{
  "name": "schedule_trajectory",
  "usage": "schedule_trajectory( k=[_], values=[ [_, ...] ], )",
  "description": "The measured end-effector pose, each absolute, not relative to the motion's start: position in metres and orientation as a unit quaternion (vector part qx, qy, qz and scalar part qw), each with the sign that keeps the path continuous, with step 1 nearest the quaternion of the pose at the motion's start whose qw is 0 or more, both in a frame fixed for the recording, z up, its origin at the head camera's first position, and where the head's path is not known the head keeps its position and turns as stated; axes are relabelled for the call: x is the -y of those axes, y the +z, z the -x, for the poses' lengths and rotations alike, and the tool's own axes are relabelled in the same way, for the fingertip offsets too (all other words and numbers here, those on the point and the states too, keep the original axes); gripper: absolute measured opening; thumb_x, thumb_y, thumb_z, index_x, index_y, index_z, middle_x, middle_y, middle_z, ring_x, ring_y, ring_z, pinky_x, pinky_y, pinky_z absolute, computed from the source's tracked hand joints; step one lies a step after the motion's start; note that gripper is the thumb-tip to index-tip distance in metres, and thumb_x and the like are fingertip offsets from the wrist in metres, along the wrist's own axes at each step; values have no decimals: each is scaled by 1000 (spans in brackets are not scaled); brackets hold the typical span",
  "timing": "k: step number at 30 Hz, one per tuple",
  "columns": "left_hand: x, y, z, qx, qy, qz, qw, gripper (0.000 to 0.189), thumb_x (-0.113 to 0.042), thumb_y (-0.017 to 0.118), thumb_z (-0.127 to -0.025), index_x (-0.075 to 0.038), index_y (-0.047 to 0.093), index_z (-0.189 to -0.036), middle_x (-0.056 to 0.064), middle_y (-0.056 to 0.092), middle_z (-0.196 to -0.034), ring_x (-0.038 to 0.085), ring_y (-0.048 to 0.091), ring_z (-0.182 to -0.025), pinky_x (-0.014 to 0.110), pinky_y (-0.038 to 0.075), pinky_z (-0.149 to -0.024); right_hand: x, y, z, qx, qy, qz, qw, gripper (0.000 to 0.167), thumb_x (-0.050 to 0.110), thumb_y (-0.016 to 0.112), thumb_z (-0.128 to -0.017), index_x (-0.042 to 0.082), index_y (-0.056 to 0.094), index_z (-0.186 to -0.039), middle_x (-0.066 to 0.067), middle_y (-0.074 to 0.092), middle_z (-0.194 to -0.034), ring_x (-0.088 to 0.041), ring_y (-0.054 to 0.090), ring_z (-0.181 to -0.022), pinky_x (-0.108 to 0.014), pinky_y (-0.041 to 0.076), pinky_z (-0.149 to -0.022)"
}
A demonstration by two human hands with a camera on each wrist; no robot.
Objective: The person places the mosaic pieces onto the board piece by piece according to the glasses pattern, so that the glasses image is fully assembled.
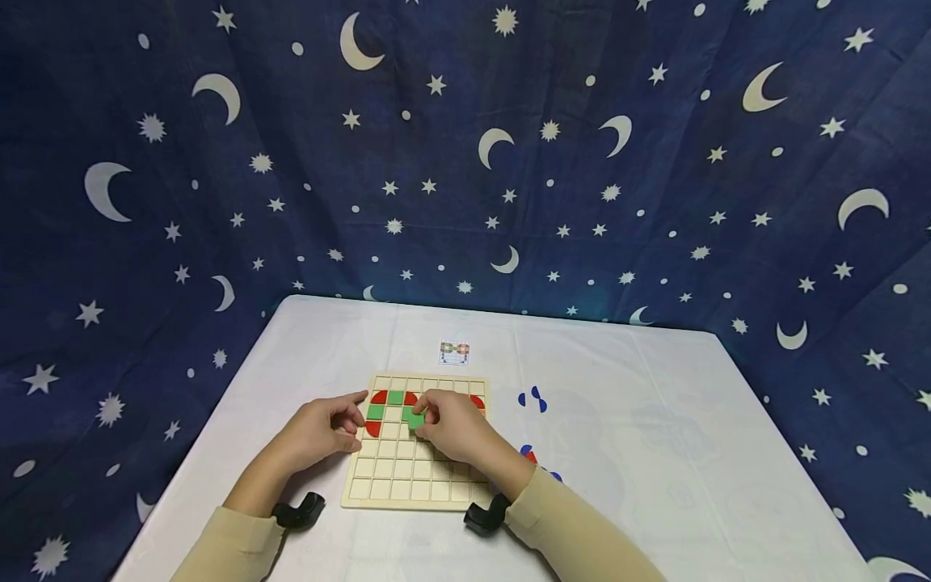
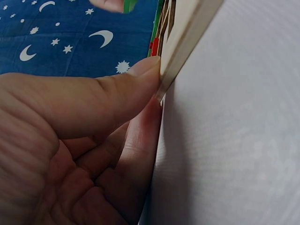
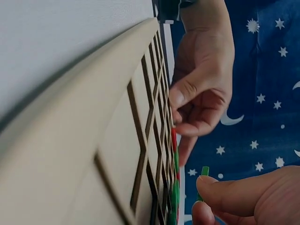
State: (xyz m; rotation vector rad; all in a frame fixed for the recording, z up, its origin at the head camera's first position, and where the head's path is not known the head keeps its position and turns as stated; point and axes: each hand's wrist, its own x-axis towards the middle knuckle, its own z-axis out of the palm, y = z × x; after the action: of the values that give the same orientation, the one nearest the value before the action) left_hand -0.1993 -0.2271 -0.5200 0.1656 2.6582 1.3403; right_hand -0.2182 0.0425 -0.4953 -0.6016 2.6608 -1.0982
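Note:
A wooden grid board [image 1: 400, 505] lies on the table, with red quarter-round tiles [image 1: 379, 397] and green square tiles [image 1: 396, 398] set in its far cells. Between thumb and fingertips, my right hand [image 1: 458, 424] pinches a green square tile [image 1: 415, 421] over the board's middle. The right wrist view shows that held tile [image 3: 205, 176] edge-on, above the board's surface. My left hand [image 1: 320, 428] rests along the board's left edge, thumb tip [image 2: 152, 65] against the rim and fingers relaxed. The right hand covers part of the tile pattern.
A small printed pattern card [image 1: 454, 352] lies beyond the board. Loose blue pieces [image 1: 538, 396] are scattered to the right, and a red piece [image 1: 531, 457] lies beside more blue ones near the right forearm. A star-and-moon cloth [image 1: 465, 162] hangs behind the white table [image 1: 655, 453].

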Motion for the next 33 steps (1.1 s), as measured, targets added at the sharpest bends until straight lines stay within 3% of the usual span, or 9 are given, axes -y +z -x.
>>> schedule_trajectory(
  k=[5,10,20,29,33],
  values=[
    [228,-520,202,-891,443,-60,81,28,-1,91,-76,-16,75,-92,3,73,-130,16,60,-86,24,47,-73,-23,-497,220,-902,-359,216,102,17,15,83,-93,20,74,-106,10,57,-73,-6,49,-63,-23,43,-66],
    [228,-519,204,-891,441,-64,82,29,-1,91,-76,-15,76,-96,-1,72,-105,16,60,-85,24,47,-72,-10,-498,221,-905,-351,219,101,17,14,83,-93,18,75,-107,9,58,-73,-5,50,-64,-23,44,-67],
    [228,-517,204,-894,435,-66,80,28,-1,90,-77,-15,76,-95,-1,71,-101,15,60,-85,24,46,-73,3,-501,219,-920,-312,217,95,17,12,83,-90,16,74,-103,9,57,-75,-5,51,-66,-22,43,-65],
    [228,-520,203,-892,439,-68,79,27,0,90,-76,-16,75,-91,2,74,-127,15,60,-84,23,47,-72,3,-500,217,-924,-304,213,89,12,13,83,-90,17,76,-99,10,57,-74,-6,51,-68,-23,44,-69],
    [228,-520,203,-892,439,-66,80,27,-1,91,-76,-16,75,-92,2,74,-123,15,60,-84,23,47,-72,3,-501,216,-925,-302,211,87,10,13,83,-91,16,78,-100,10,58,-73,-6,52,-67,-23,45,-69]
  ],
)
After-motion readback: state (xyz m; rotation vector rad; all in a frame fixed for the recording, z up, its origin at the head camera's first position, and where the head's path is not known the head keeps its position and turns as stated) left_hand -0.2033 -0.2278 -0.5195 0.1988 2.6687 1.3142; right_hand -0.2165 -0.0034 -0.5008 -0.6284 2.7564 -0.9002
